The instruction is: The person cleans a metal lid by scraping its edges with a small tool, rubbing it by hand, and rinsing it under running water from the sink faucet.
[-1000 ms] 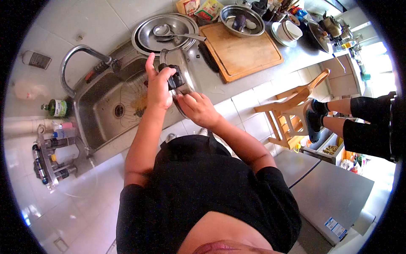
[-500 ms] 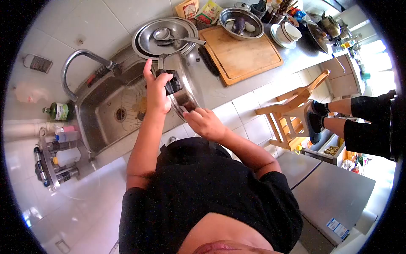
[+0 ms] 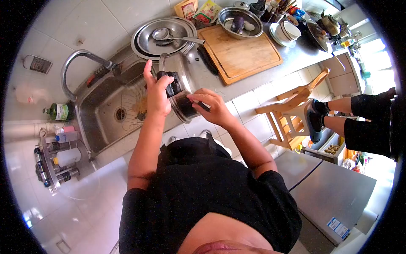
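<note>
Tilted on its side over the counter's front edge is a round metal lid with a glass middle (image 3: 181,70). My left hand (image 3: 159,95) is wrapped round the black knob (image 3: 172,84) of this lid, index finger stretched out. At the lid's lower rim, my right hand (image 3: 211,106) is closed in a pinch with a small dark piece (image 3: 204,106) between its fingers. What that piece is I cannot make out.
The sink (image 3: 98,112) with its faucet (image 3: 80,53) lies left. Behind stand stacked metal bowls (image 3: 146,31) with a ladle (image 3: 160,34). A cutting board (image 3: 241,55) and a bowl with an eggplant (image 3: 224,15) are rightward. A person's legs (image 3: 338,106) show near a wooden chair (image 3: 292,101).
My right hand has shifted from the lid's rim slightly up and right, and a dark piece now shows in its fingers. The lid has turned a little in my left hand.
</note>
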A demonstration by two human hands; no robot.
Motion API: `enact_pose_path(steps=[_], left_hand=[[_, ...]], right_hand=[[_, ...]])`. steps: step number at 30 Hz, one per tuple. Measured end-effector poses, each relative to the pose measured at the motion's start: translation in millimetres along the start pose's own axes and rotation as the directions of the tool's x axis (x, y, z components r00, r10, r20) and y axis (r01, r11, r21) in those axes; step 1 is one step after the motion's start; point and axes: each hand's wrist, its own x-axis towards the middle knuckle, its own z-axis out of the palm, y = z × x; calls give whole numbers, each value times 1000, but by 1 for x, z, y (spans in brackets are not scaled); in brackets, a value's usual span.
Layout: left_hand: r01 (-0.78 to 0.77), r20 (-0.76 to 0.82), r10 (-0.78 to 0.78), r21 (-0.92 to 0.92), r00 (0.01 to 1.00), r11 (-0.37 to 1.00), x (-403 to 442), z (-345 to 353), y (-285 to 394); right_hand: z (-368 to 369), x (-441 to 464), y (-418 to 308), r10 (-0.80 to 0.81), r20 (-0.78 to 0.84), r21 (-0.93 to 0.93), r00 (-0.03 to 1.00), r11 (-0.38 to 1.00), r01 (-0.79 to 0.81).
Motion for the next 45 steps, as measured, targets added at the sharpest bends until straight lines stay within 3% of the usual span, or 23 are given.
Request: enact_pose_path(steps=[12, 15, 21, 31, 37, 41, 45], left_hand=[[38, -7, -38, -32, 999, 999, -3, 8, 7], [-21, -16, 21, 10, 1000, 1000, -3, 9, 7], [-18, -44, 23, 107, 999, 994, -3, 12, 5], [-12, -12, 13, 81, 1000, 997, 3, 9, 4], [-33, -9, 34, 82, 999, 996, 4, 8, 5], [-23, -23, 25, 90, 999, 996, 2, 8, 8], [-19, -1, 19, 74, 1000, 997, 3, 5, 5]], right_hand=[[2, 7, 24, -190, 25, -213, 981, 958, 191], [-4, 14, 12, -346, -10, -364, 938, 875, 319], [-7, 13, 7, -392, 204, -559, 897, 705, 435], [-13, 16, 5, -428, 330, -548, 842, 639, 540], [-5, 11, 5, -433, 253, -574, 865, 653, 495], [-4, 15, 1, -345, 232, -529, 910, 740, 415], [-7, 12, 4, -422, 280, -495, 862, 706, 506]])
